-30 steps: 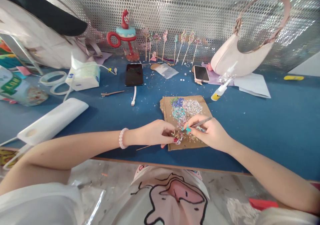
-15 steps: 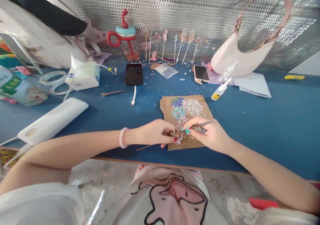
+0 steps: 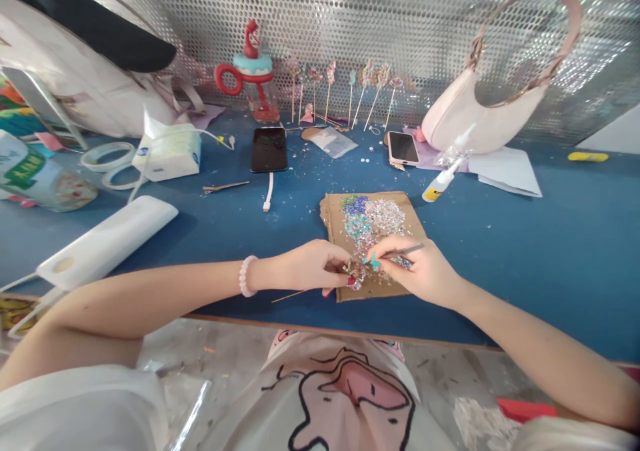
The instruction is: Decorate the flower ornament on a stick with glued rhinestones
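Note:
Pinched between the thumb and fingers of my left hand (image 3: 300, 268) is a small glittering ornament (image 3: 356, 274), its stick (image 3: 290, 296) pointing out to the left under the hand. My right hand (image 3: 430, 272) is closed on a pair of tweezers (image 3: 409, 250), and their tips come up against the ornament; the exact contact is too small to see. Both hands are over the near part of a cardboard piece (image 3: 414, 221). Loose rhinestones (image 3: 385, 215) lie on it in white, blue, green, turquoise and pink patches.
Behind the cardboard are a glue bottle (image 3: 438, 185), a black phone (image 3: 269, 149), a pink-edged phone (image 3: 403, 147) and a plastic bag (image 3: 334, 142). Several decorated sticks (image 3: 351, 97) stand along the perforated panel. A white power bank (image 3: 107, 241) and a tissue pack (image 3: 170, 152) sit left.
The view has shifted very slightly. Both hands keep their places at the ornament, and no other object has visibly moved.

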Motion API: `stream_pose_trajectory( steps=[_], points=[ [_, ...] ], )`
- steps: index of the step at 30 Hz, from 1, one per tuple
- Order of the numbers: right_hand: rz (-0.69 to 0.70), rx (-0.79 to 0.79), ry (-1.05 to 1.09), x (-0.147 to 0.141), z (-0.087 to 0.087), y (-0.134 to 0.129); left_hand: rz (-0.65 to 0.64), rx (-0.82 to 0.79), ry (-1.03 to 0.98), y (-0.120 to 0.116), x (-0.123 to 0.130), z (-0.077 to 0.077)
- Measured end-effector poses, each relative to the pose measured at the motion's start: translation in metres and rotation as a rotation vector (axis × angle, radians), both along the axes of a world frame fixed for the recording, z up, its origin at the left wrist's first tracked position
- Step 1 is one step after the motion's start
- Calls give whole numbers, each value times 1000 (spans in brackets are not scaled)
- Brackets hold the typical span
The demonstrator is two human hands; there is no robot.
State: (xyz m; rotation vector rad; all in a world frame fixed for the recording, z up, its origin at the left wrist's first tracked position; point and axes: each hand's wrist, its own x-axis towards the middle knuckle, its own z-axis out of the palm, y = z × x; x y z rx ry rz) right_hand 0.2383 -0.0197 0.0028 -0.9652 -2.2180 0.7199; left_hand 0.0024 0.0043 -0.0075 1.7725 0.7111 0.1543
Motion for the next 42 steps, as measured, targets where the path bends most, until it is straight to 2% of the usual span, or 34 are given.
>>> stream_pose_trajectory(
  steps=[14, 34, 42],
  points=[
    [29, 61, -2, -1, 0, 0, -2, -18, 10, 1, 0, 0],
    [-24, -57, 35, 2, 3, 2, 14, -29, 9, 0, 2, 6],
    [-29, -61, 33, 3, 3, 3, 5, -42, -19, 1, 1, 2]
  ],
)
